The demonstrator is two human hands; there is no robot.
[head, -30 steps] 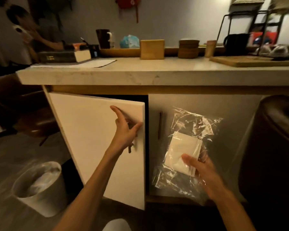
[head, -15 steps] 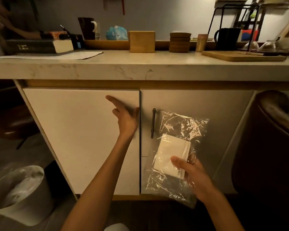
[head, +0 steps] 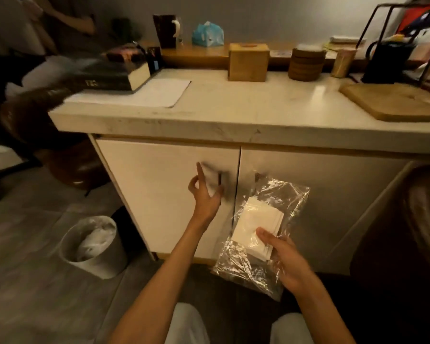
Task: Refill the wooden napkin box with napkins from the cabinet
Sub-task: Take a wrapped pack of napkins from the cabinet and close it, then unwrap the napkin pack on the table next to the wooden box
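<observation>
My right hand grips a clear plastic bag with a stack of white napkins inside, held low in front of the right cabinet door. My left hand is open, fingers spread, just off the dark handle of the left cabinet door, which is shut. The wooden napkin box stands upright at the back of the pale countertop, above and beyond both hands.
A white waste bin stands on the floor at left. On the counter lie a thick book, a sheet of paper, stacked wooden coasters and a cutting board. A dark chair sits at right. Another person is at far left.
The left cabinet door swung from ajar to shut, and my left hand has come off its face. The view rose above the countertop. My right hand kept hold of the bag.
</observation>
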